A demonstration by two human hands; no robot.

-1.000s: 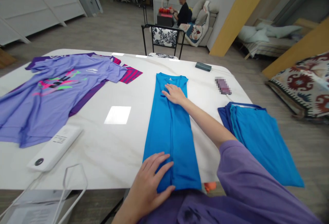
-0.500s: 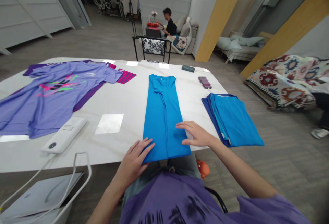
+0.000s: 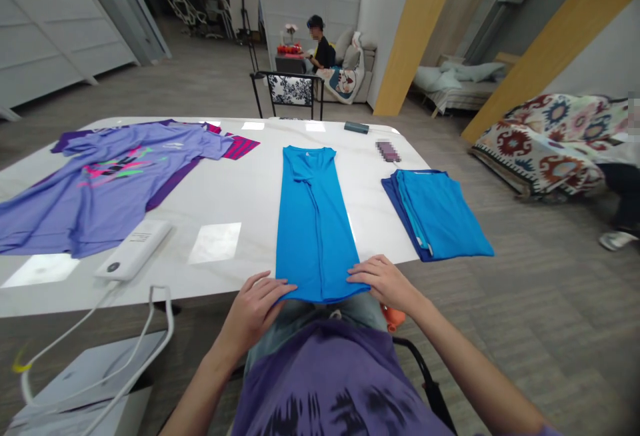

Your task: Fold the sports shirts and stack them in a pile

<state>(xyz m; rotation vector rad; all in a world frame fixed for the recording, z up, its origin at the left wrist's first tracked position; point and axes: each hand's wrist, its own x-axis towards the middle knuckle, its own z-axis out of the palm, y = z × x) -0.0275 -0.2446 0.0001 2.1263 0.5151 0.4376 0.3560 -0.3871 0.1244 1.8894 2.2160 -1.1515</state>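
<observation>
A bright blue shirt (image 3: 313,223), folded lengthwise into a narrow strip, lies down the middle of the white table (image 3: 235,189), collar at the far end. My left hand (image 3: 257,306) rests on its near left corner at the table's front edge. At the near right corner my right hand (image 3: 383,279) lies with fingers over the hem. Whether either hand pinches the cloth cannot be told.
A purple shirt (image 3: 100,179) is spread at the table's left. Folded blue garments (image 3: 435,213) lie at the right edge. A white power bank (image 3: 133,249) with cables sits front left. A phone (image 3: 387,151), a dark case (image 3: 356,127), a chair (image 3: 287,93) and a seated person (image 3: 319,49) are beyond.
My right hand has drawn back from the shirt's collar end to its near right corner. My left hand has stayed at the near left corner. The view has pulled back from the table.
</observation>
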